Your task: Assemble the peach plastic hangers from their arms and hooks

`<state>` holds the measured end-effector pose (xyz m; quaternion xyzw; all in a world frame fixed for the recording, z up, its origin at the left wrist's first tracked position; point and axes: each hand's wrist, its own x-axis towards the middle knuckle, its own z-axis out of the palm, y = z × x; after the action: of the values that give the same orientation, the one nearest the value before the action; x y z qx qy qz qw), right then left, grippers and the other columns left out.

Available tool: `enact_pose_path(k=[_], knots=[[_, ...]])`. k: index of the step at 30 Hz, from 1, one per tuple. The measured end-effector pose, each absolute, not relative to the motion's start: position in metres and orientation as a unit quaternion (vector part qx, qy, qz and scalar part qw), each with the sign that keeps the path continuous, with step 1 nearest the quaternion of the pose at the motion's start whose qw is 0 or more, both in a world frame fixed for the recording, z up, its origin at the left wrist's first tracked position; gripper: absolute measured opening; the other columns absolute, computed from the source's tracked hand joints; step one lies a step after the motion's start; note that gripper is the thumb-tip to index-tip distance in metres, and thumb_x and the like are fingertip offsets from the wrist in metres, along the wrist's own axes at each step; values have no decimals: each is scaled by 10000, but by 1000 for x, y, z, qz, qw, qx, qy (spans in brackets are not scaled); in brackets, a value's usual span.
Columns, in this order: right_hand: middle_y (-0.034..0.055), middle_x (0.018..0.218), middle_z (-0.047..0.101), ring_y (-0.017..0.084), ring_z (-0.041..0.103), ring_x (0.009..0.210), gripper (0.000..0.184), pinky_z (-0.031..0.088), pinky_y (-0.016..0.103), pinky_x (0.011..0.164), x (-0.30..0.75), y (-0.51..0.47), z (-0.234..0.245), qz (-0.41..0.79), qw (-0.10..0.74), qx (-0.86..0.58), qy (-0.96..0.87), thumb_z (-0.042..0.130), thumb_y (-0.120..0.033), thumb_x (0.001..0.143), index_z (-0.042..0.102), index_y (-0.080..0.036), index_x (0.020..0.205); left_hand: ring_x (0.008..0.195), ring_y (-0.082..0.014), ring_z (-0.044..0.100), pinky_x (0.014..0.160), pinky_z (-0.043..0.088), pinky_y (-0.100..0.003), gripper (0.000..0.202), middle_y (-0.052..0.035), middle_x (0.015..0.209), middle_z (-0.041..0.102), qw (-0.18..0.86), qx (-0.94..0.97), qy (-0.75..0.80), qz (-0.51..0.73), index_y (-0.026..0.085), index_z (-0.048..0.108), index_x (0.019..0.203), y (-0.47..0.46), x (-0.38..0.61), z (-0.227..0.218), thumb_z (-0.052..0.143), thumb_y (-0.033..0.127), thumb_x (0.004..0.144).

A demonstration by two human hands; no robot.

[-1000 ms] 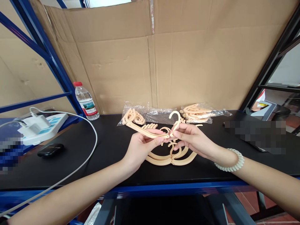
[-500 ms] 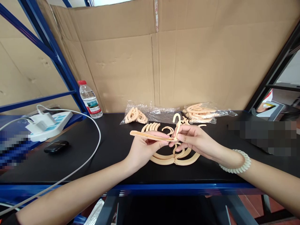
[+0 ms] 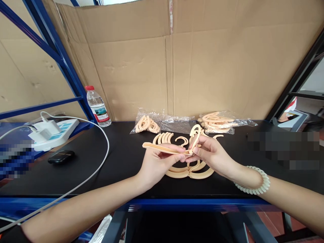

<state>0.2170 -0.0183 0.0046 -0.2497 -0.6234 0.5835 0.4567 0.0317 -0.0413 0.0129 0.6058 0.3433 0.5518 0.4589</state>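
Observation:
Between thumb and fingers, my left hand (image 3: 158, 163) grips a cream hanger arm (image 3: 158, 147), its free end pointing left. My right hand (image 3: 215, 153) pinches a cream hanger hook (image 3: 195, 135) at its base, with the curved end upward. The base of the hook touches the inner end of the arm; whether the two are joined cannot be seen. Below the hands, more curved hanger arms (image 3: 201, 174) lie on the black table, partly covered by my fingers. Behind them are a row of curved pieces (image 3: 163, 137) and loose hooks (image 3: 181, 141).
Clear bags with hooks (image 3: 147, 125) and with hanger arms (image 3: 217, 122) lie along the cardboard wall (image 3: 131, 74), a flat plastic bag (image 3: 178, 125) between them. On the left are a water bottle (image 3: 100, 109), a power strip (image 3: 64, 133), a white cable (image 3: 107, 152) and a black mouse (image 3: 61, 157).
The hook has turned in my right hand, showing its curve more broadly. Both hands have shifted slightly right, still holding the same pieces.

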Motion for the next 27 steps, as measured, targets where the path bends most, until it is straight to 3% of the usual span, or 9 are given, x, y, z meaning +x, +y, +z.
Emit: enact_pose_path(k=[9, 16, 20, 23, 27], knots=[[-9, 674, 671, 207, 749, 680, 332, 650, 349, 640, 209, -18, 6, 557, 507, -253, -607, 784, -421, 743, 548, -188, 728, 765, -223, 732, 745, 605, -313, 67, -42, 773, 772, 450, 599, 341, 567, 180, 780, 753, -39, 34, 11, 806, 197, 694], [36, 734, 722, 232, 756, 725, 273, 643, 361, 682, 215, -15, 6, 578, 467, -274, -610, 773, -373, 769, 595, -166, 771, 746, -197, 715, 743, 583, -293, 132, -27, 750, 764, 469, 561, 375, 570, 170, 762, 759, -37, 33, 10, 833, 229, 665], [80, 873, 740, 223, 747, 828, 249, 634, 336, 718, 223, -11, 14, 584, 418, -272, -641, 686, -393, 849, 671, -158, 929, 727, -161, 696, 745, 555, -261, 131, -23, 730, 753, 493, 530, 376, 579, 159, 753, 754, -33, 29, 12, 833, 214, 666], [87, 1037, 715, 229, 706, 969, 303, 626, 351, 765, 234, 3, 21, 539, 442, -287, -657, 665, -403, 858, 685, -190, 1072, 735, -153, 699, 785, 541, -268, 145, -21, 729, 744, 515, 492, 363, 601, 152, 740, 750, -27, 25, 15, 837, 216, 663], [53, 934, 711, 182, 682, 854, 283, 611, 343, 762, 251, 29, 22, 437, 488, -353, -668, 720, -396, 798, 724, -193, 994, 761, -151, 714, 824, 542, -275, 185, -21, 749, 742, 545, 466, 356, 599, 146, 733, 766, -22, 22, 17, 849, 233, 650]])
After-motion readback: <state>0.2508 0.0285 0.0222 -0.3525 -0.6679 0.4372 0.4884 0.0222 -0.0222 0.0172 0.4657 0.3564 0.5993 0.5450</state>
